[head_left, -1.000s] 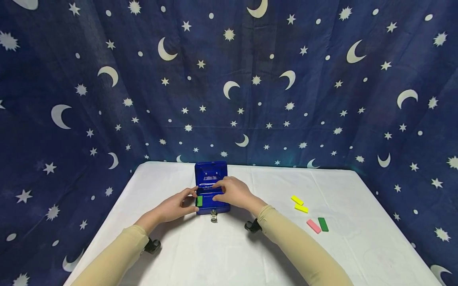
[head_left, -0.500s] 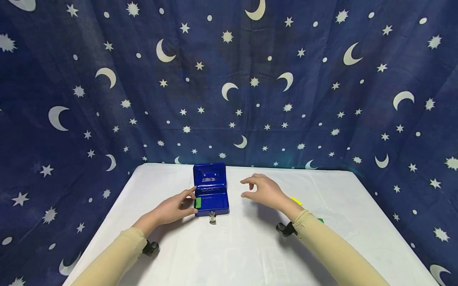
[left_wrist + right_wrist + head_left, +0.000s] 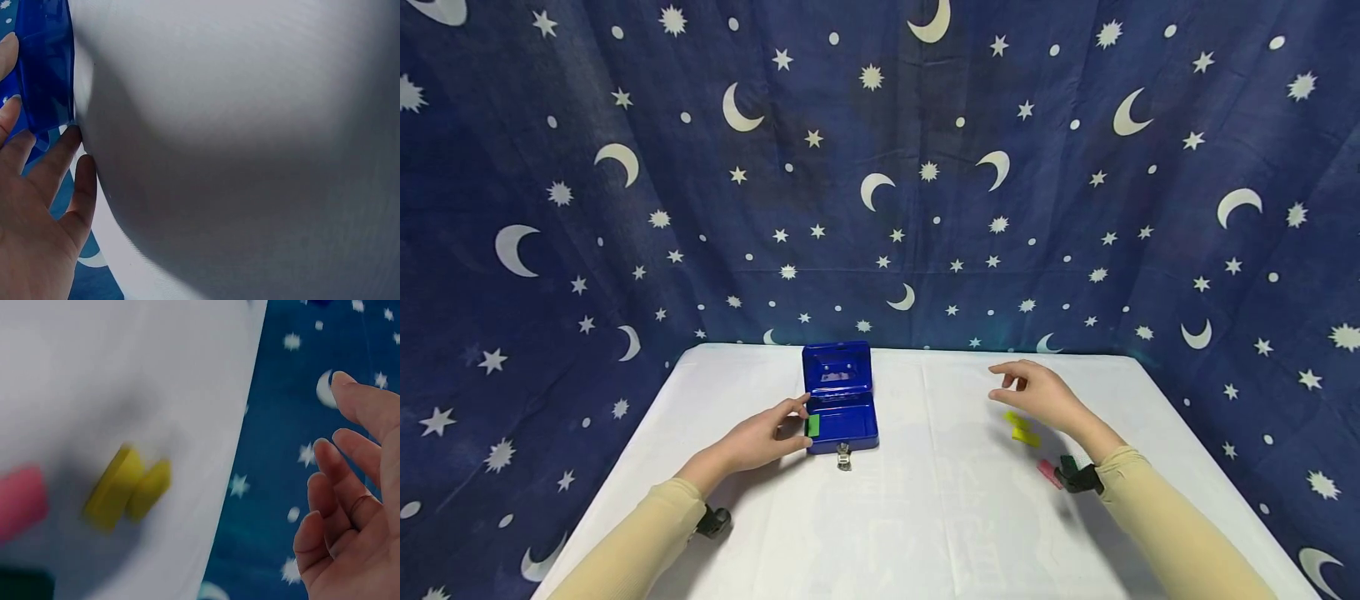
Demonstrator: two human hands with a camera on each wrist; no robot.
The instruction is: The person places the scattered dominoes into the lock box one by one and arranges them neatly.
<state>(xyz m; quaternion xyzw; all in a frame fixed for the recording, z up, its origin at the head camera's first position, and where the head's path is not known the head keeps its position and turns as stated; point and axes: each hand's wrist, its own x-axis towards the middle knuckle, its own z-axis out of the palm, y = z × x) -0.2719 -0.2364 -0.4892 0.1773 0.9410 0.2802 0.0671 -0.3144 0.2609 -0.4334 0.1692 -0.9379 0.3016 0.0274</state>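
A blue metal cash box point(image 3: 844, 422) stands with its lid up. Inside at its left wall sits a green block point(image 3: 813, 426), and a small silver lock point(image 3: 844, 457) hangs at the front. My left hand point(image 3: 748, 442) rests against the box's left side, thumb and fingers spread along it. Away to the right, my right hand point(image 3: 1039, 393) is in the air with loosely bent fingers, holding nothing. Below it lie two yellow blocks point(image 3: 115, 490). A pink block point(image 3: 22, 501) and a dark green block point(image 3: 25, 584) are nearer the wrist.
The white cloth-covered table point(image 3: 917, 517) reaches back to a dark blue curtain point(image 3: 895, 208) with moons and stars. Dark wrist cameras sit under both sleeves; the right camera point(image 3: 1081, 478) partly covers the view of the dark green block.
My right hand has left the box and moved right through the air to above the yellow blocks. My left hand stays at the box's left side.
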